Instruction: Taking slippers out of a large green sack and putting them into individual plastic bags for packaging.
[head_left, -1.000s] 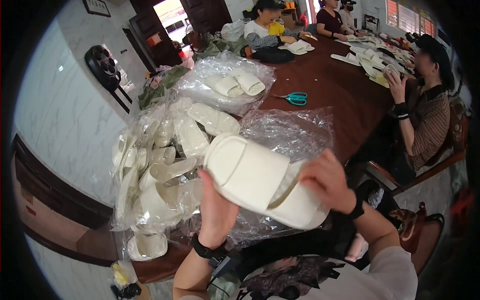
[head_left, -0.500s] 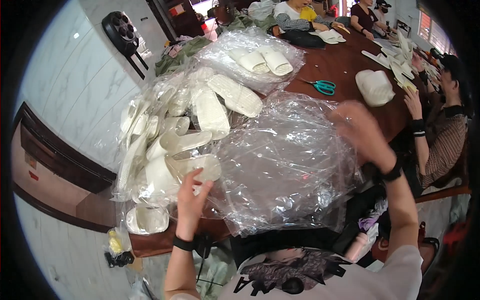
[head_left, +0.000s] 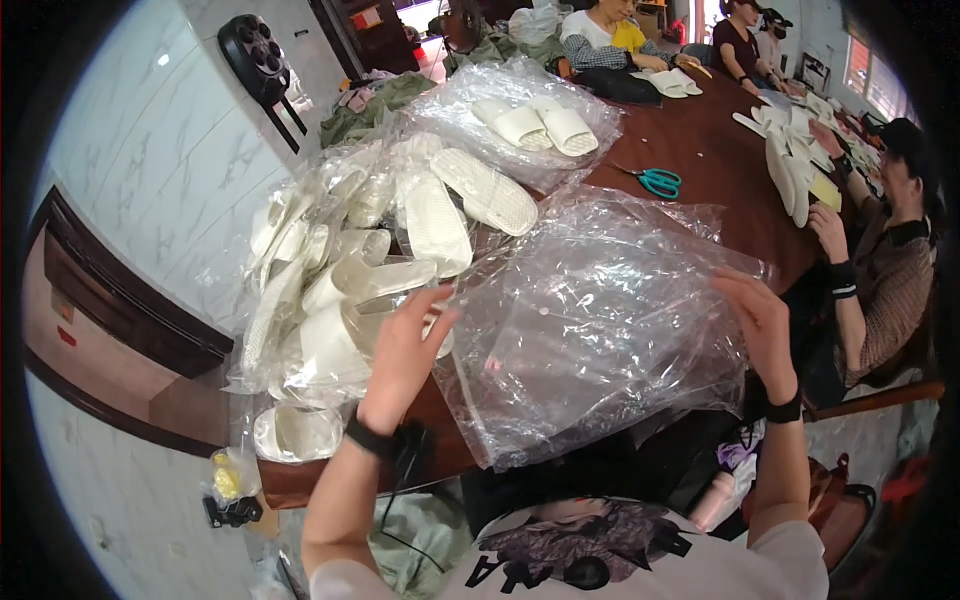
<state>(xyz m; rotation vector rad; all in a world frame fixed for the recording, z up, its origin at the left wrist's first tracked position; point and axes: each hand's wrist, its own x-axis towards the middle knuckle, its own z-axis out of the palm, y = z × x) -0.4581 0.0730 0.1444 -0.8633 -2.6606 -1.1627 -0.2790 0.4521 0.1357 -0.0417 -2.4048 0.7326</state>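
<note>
A large clear plastic bag [head_left: 600, 320] lies spread and crumpled in front of me, on the brown table. My right hand [head_left: 762, 335] is at the bag's right side, its fingers closed on the film. My left hand [head_left: 405, 350] hovers by the bag's left edge, with thumb and fingers apart and nothing seen between them. Just beyond it, white slippers [head_left: 325, 350] in clear film are heaped at the left. Two more white slippers [head_left: 437, 225] lie soles up at the back of that heap. A single wrapped slipper [head_left: 298, 434] sits at the table's near left corner.
Farther back, a pair of white slippers [head_left: 540, 126] rests on another clear bag. Teal-handled scissors [head_left: 660, 182] lie right of it. A co-worker [head_left: 890, 260] sits at the right beside piled white slippers [head_left: 785, 170]; other people work at the far end.
My right hand has come down and toward me onto the bag's right side, and the film there has shifted. My left hand has risen slightly. The white bundle near the co-worker has left its spot.
</note>
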